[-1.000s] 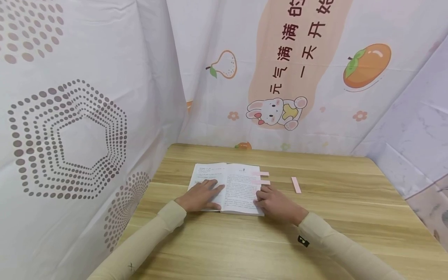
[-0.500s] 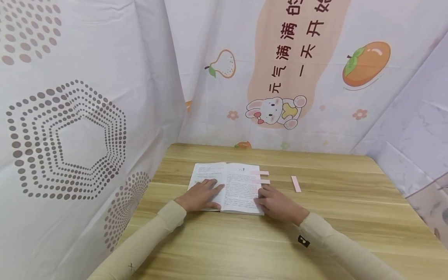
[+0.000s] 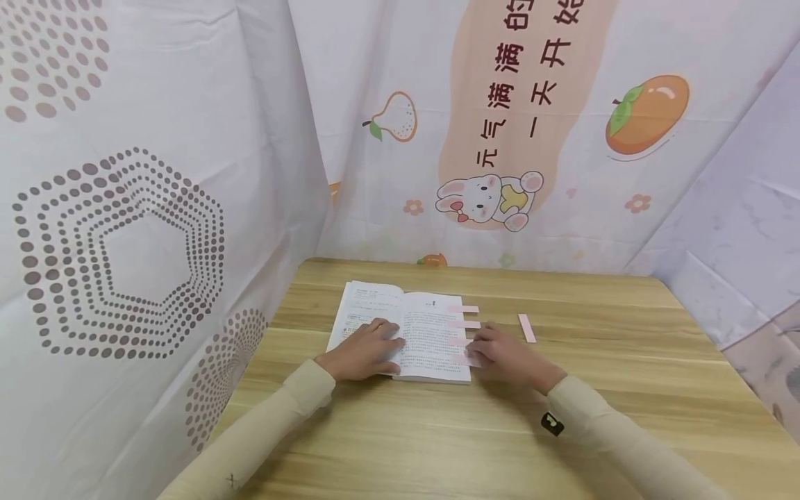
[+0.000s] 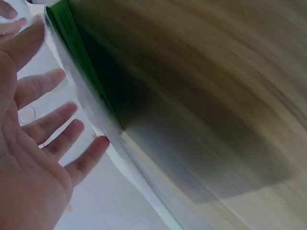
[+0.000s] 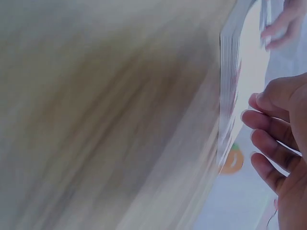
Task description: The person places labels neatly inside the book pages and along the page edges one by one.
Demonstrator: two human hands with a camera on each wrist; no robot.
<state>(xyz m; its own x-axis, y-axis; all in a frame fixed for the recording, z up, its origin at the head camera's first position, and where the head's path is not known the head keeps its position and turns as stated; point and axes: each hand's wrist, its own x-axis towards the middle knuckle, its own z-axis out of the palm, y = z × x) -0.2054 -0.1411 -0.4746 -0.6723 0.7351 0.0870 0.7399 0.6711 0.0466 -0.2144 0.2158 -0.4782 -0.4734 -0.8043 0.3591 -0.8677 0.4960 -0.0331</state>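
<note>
Pink tabs (image 3: 470, 324) line the book (image 3: 431, 351) at 3 o'clock; left hand (image 3: 364, 350), fingers spread, should press the page (image 3: 371, 305) flat; right hand (image 3: 509, 355) loosely curled, hold unclear.

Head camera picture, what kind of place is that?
Probably a curtained-off desk corner: there's a light-brown wood-grain table with an open white-paged book on it, and white, printed, cloth-like hangings behind and beside it.

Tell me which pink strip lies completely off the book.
The lone pink strip on the tabletop, right of the open book; the other pink strips lie at least partly on its right-hand page.
</note>
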